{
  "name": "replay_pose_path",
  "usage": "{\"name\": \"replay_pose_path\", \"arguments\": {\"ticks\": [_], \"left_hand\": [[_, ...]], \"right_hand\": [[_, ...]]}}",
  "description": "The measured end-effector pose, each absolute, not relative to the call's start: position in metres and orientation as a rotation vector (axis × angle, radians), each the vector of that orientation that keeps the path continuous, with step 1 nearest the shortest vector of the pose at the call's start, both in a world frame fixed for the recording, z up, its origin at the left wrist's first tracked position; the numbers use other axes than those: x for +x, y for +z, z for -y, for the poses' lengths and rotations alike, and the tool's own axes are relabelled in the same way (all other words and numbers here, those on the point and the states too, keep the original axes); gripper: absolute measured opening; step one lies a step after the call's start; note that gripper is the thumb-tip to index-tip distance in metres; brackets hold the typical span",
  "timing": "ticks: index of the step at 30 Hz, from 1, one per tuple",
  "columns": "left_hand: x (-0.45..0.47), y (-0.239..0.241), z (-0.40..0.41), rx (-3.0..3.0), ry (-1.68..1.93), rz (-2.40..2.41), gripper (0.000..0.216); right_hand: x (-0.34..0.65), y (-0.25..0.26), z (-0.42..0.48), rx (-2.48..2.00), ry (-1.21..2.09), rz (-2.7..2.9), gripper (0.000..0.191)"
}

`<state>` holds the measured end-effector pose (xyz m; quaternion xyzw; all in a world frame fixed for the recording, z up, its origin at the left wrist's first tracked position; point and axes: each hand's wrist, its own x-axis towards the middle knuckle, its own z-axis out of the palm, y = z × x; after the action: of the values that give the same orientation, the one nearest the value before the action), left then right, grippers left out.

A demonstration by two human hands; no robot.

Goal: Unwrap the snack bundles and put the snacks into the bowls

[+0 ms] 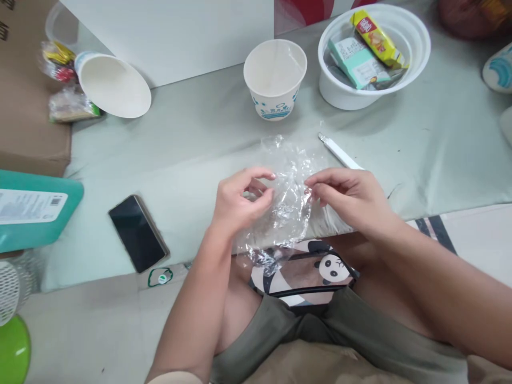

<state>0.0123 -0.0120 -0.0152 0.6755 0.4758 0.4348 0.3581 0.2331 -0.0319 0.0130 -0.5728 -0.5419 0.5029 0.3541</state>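
A crumpled clear plastic bag (290, 197) lies between my hands and droops over the table's front edge. My left hand (246, 197) is at its left side, with thumb and forefinger curved and a gap between them. On the other side, my right hand (344, 197) pinches the bag's edge between thumb and fingers. Just beyond my right hand lies a white cutter (340, 151), partly hidden by that hand. Behind the bag stands a white paper cup (276, 104) with a blue print, upright.
At the back right is a white bowl (340, 98) holding packaged snacks. A tipped paper cup (116, 88) and wrapped items (74, 104) lie at the back left. A phone (138, 233) rests near the front edge, with a teal container (40, 208) farther left.
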Motion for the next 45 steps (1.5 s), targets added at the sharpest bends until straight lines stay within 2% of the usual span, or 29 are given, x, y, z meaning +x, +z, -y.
{"name": "replay_pose_path", "arguments": {"ticks": [6, 10, 14, 16, 18, 21, 25, 27, 29, 32, 35, 38, 41, 45], "left_hand": [[0.008, -0.012, 0.005, 1.518, 1.285, -1.287, 0.018], [0.006, -0.014, 0.003, 1.449, 1.308, -1.152, 0.029], [0.005, -0.014, 0.004, 1.484, 1.341, -1.082, 0.035], [0.006, -0.012, 0.006, 1.516, 1.338, -1.054, 0.034], [0.009, -0.007, 0.009, 1.522, 1.311, -1.032, 0.033], [0.011, -0.001, 0.012, 1.464, 1.254, -1.022, 0.032], [0.013, 0.008, 0.018, 1.363, 1.225, -0.932, 0.041], [0.013, 0.011, 0.022, 1.349, 1.198, -0.870, 0.046], [0.013, 0.013, 0.025, 1.378, 1.154, -0.829, 0.047], [0.009, 0.012, 0.023, 1.470, 1.150, -0.909, 0.047], [0.000, 0.008, 0.014, 1.526, 1.250, -1.092, 0.053], [-0.008, 0.005, 0.004, 1.461, 1.160, -1.021, 0.070], [-0.009, 0.005, 0.003, 1.248, 0.841, -0.805, 0.081], [-0.002, 0.005, 0.007, 1.098, 0.544, -0.709, 0.078]], "right_hand": [[0.238, 0.008, 0.028, -1.477, 1.133, 1.289, 0.018], [0.238, -0.001, 0.027, -1.602, 1.033, 1.434, 0.016], [0.241, -0.008, 0.027, -1.628, 0.633, 1.571, 0.028], [0.241, -0.005, 0.030, -1.526, 0.431, 1.618, 0.025], [0.238, 0.000, 0.034, -1.358, 0.392, 1.727, 0.020], [0.228, 0.004, 0.041, -1.180, 0.484, 1.924, 0.026], [0.218, -0.001, 0.043, -1.158, 0.545, 1.978, 0.055], [0.216, -0.003, 0.043, -1.201, 0.582, 1.985, 0.063], [0.216, -0.003, 0.042, -1.252, 0.617, 1.979, 0.059], [0.218, 0.001, 0.042, -1.313, 0.669, 1.942, 0.042], [0.221, 0.007, 0.040, -1.358, 0.858, 1.836, 0.034], [0.223, 0.013, 0.037, -1.261, 1.354, 1.636, 0.041], [0.223, 0.017, 0.035, -1.098, 1.804, 1.422, 0.046], [0.226, 0.017, 0.032, -1.071, 1.938, 1.283, 0.051]]}}
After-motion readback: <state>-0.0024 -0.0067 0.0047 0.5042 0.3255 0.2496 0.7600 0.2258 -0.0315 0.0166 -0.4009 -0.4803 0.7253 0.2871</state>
